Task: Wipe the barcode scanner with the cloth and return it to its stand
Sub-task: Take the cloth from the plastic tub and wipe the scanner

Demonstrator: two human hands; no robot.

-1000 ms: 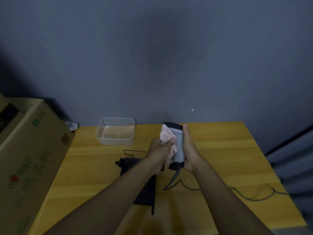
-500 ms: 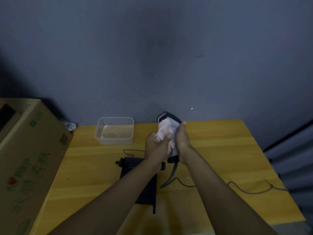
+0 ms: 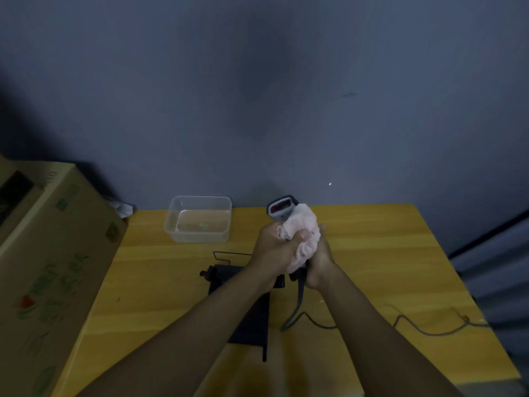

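The grey barcode scanner (image 3: 281, 210) is held upright above the wooden table (image 3: 372, 253), its dark window facing me. A pale pink cloth (image 3: 303, 233) is wrapped around its body below the head. My left hand (image 3: 274, 250) grips the cloth against the scanner. My right hand (image 3: 319, 262) holds the scanner's handle from the right, mostly hidden by the cloth. The scanner's cable (image 3: 415, 329) trails down and off to the right. The black stand (image 3: 252, 319) lies flat on the table under my left forearm.
A clear plastic tub (image 3: 199, 219) with some liquid sits at the back of the table. A large cardboard box (image 3: 48, 276) stands along the left edge. A grey wall rises right behind the table.
The cloth has shifted from the scanner's left side over to its right side and lower body. The scanner has turned, so its window now faces me.
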